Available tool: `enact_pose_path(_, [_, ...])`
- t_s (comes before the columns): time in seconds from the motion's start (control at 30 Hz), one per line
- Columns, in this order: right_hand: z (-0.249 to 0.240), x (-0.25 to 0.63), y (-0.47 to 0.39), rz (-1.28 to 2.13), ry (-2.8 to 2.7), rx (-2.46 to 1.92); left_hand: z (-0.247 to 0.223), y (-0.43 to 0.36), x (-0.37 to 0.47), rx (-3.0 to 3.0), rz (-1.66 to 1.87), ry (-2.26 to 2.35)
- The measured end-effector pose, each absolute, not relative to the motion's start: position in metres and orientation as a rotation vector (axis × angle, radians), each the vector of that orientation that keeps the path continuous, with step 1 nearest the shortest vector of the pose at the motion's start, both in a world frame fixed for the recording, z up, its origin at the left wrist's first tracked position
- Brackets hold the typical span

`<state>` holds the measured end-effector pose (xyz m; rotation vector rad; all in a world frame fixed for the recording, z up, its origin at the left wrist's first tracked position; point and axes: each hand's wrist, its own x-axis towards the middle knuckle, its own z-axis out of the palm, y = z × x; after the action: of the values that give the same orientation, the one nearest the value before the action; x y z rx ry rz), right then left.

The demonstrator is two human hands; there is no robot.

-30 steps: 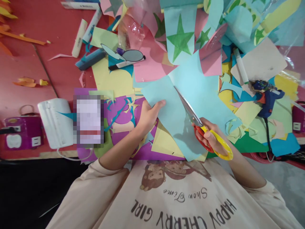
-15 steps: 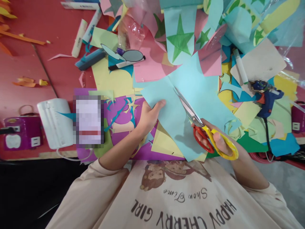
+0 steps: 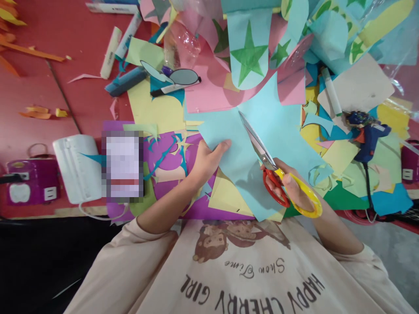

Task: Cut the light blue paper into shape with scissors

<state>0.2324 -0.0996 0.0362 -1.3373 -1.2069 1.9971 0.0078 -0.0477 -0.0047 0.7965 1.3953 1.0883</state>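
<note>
Your left hand (image 3: 206, 161) pinches left edge of light blue paper sheet (image 3: 278, 131), thumb on top. Your right hand (image 3: 293, 187) closed through handles of red-and-yellow scissors (image 3: 271, 168); blades lie on sheet mid-width, tips pointing away. Sheet overlies scrap pile on table (image 3: 65, 87). Blue glue gun (image 3: 368, 135) near right. Bare red table far left.

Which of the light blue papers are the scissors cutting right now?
The plain light blue sheet held by the left hand. Unlike the blue piece above it, it carries no green star.
</note>
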Motion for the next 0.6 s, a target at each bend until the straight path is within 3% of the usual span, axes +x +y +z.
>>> enact_pose_path(0.6, [0.042,0.222,-0.096,1.935,-1.202,-1.416,-0.005,-0.047,0.009,0.841,1.078,1.41])
